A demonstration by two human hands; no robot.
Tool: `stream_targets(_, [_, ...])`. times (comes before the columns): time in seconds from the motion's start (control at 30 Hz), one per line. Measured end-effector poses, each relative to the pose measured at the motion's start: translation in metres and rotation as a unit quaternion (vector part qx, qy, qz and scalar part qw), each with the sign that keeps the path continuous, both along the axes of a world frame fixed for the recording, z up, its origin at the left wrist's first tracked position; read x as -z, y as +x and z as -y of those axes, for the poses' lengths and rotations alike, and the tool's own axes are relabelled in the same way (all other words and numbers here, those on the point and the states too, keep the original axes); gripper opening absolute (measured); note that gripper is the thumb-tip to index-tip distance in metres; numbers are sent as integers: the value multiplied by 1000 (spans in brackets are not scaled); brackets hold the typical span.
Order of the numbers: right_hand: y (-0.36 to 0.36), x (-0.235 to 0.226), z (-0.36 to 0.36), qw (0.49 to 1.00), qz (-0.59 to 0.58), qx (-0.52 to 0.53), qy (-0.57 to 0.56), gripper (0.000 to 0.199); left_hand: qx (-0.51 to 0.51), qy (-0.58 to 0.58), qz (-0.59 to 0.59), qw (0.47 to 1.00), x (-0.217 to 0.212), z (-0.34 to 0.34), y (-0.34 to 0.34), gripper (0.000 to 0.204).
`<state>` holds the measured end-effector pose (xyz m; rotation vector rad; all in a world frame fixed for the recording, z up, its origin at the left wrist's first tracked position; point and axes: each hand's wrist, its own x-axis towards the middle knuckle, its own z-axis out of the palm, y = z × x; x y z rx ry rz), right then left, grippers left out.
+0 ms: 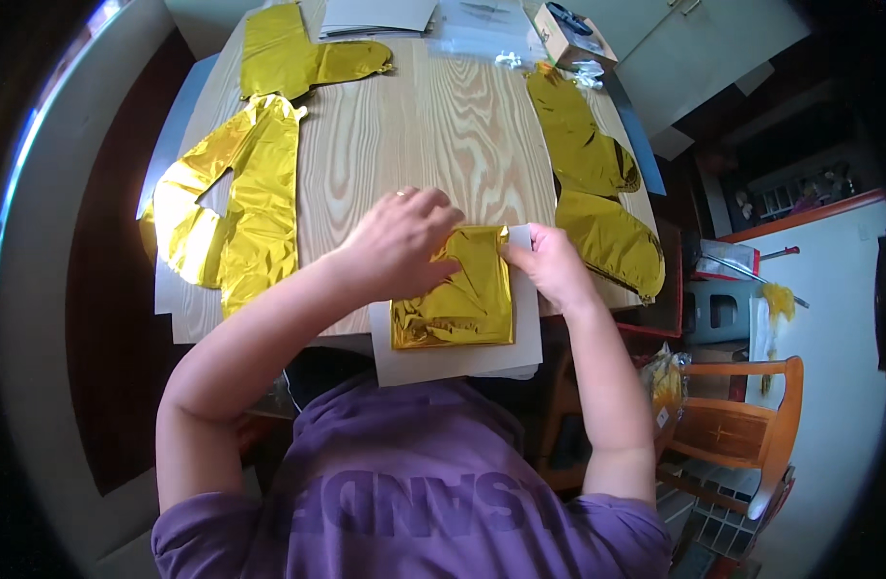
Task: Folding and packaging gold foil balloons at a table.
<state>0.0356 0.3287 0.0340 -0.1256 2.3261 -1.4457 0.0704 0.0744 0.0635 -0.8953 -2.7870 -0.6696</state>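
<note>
A folded gold foil balloon lies flat on a white card at the table's near edge, right in front of me. My left hand rests over the foil's upper left part, its thumb apart from the fingers and nothing gripped. At the upper right corner, my right hand pinches the card's edge, with the thumb on top beside the foil and the fingertips partly hidden. More white card shows beneath the lower edge of this one.
Flat gold foil balloons lie at the left, far left and right of the wooden table. White sheets, clear plastic and a box stand at the back. A wooden chair is at my right.
</note>
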Motion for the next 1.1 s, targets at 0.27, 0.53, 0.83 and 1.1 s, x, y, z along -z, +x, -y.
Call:
stream_targets(0.27, [107,-15,-39,937,-232,134,224,40,9,57,-7,998,35,-8,-5,56])
stream_targets(0.53, [135,20,-17,931,161,207,-252,26,3,26,75,997,19,-9,-10,59])
stream_targets(0.83, [141,19,-10,912,122,257,-296,17,-68,138,391,908,-15,5,-34,28])
stream_targets(1.1, [145,14,-6,892,105,256,-358,15,-123,177,460,862,-19,5,-35,26])
